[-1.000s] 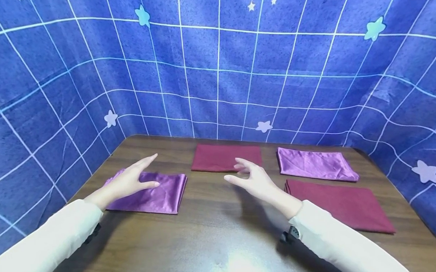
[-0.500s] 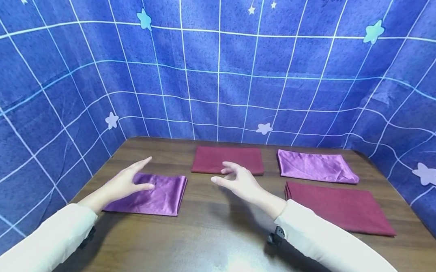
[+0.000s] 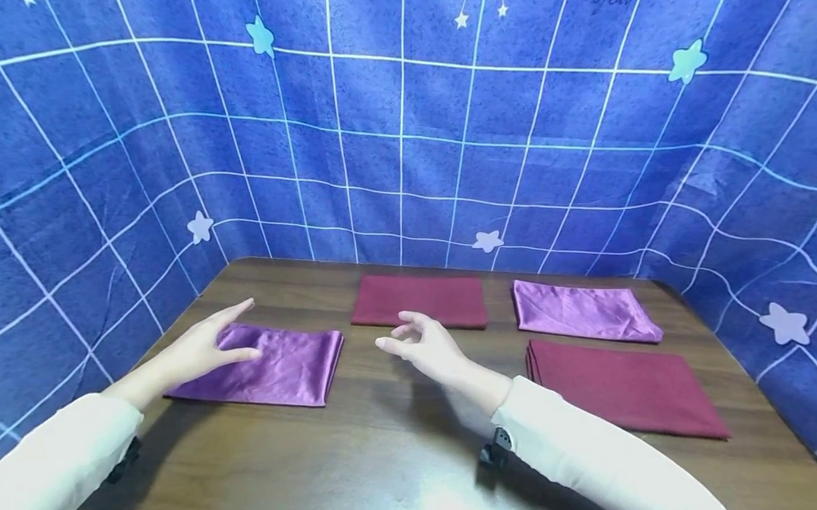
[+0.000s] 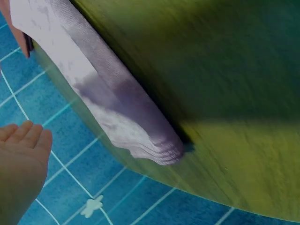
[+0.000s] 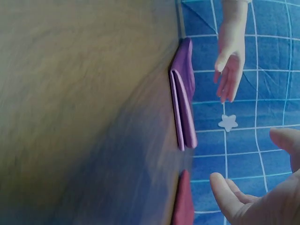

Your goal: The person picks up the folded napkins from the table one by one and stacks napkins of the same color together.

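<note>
My left hand (image 3: 196,349) hovers above a folded purple satin cloth (image 3: 283,371) at the table's left, hiding part of it. Its fingers are straight, thumb spread apart, and nothing is held. In the left wrist view, the folded layers of the purple cloth (image 4: 140,117) show beside the hand (image 4: 23,159). Over the middle of the table, my right hand (image 3: 429,353) is held in the air with loosely bent fingers and no object between them. Just beyond it lies a folded maroon cloth (image 3: 417,296). The right wrist view has both hands apart from the cloths.
On the right of the wooden table (image 3: 308,465) lie a second purple satin cloth (image 3: 582,310) and, nearer, a larger folded maroon cloth (image 3: 633,390). A blue curtain (image 3: 403,133) with a white grid and stars surrounds the table's back and sides.
Both hands have moved left, the left one further out over the purple cloth, the right one away from the right-hand cloths. The cloths stay where they were; the head view has shifted slightly.
</note>
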`<state>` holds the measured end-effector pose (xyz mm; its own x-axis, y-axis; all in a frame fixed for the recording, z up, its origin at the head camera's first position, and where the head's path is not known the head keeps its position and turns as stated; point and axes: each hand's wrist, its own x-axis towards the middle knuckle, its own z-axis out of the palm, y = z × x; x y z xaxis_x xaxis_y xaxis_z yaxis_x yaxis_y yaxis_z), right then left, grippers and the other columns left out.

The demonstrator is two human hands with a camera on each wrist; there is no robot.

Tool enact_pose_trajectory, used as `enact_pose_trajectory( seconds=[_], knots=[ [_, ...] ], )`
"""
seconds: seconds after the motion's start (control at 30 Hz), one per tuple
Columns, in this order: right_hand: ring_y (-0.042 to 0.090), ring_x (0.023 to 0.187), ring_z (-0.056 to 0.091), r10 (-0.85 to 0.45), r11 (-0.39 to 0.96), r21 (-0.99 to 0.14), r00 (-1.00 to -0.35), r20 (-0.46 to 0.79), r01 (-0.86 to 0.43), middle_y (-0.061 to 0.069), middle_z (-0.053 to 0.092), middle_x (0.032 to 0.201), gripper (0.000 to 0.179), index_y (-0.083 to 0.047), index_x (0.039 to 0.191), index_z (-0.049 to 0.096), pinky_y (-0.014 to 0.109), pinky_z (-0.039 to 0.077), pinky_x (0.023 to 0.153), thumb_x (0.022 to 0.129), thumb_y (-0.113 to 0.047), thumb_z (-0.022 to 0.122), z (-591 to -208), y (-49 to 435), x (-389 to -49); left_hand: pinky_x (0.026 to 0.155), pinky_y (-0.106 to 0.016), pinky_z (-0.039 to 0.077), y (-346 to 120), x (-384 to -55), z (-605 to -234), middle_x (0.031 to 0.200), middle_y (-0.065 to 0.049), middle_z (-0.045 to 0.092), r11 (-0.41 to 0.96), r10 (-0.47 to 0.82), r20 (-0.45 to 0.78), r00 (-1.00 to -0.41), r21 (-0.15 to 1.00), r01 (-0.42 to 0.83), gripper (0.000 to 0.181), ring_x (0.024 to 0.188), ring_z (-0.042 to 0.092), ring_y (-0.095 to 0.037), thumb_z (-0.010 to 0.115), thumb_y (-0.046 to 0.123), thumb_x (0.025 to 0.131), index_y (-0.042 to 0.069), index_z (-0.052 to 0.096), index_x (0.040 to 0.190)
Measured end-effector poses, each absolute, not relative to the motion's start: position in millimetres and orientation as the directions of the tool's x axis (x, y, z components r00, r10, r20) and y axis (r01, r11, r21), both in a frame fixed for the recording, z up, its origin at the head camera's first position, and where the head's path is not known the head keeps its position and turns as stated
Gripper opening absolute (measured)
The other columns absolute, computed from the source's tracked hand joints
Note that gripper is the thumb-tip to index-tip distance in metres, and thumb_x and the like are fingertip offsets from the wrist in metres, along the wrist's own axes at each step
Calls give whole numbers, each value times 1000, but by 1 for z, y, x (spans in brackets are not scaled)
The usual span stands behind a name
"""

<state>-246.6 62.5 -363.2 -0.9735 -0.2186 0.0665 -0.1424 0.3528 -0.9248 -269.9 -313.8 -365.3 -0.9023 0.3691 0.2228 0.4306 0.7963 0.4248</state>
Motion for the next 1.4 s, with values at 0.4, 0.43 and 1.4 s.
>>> enact_pose_trajectory(
  seconds=[0.4, 0.43, 1.4],
  knots=[
    [40, 98, 67, -273, 182, -983, -962, -13, -38, 22, 66, 114, 74, 9, 142, 37, 36, 58, 84, 85, -21, 73, -374, 43, -247, 101, -67, 32, -333, -269, -368, 144, -33, 38, 811, 347, 240, -907, 408, 419, 89, 129, 37, -55, 77, 34, 81, -4, 31, 147],
    [40, 99, 66, -277, 178, -984, -961, -24, -27, 22, 66, 115, 74, 9, 142, 36, 36, 58, 84, 85, -21, 73, -376, 42, -247, 101, -67, 32, -335, -269, -368, 144, -34, 38, 813, 346, 236, -908, 408, 416, 89, 129, 36, -55, 77, 34, 82, -4, 31, 147],
    [40, 102, 67, -306, 43, -969, -920, -246, 245, 29, 64, 116, 70, 18, 137, 31, 40, 58, 86, 86, -11, 70, -396, 17, -255, 100, -69, 31, -374, -271, -378, 141, -41, 34, 849, 223, 186, -957, 445, 285, 88, 125, 35, -61, 75, 33, 83, -10, 30, 145]
  ],
)
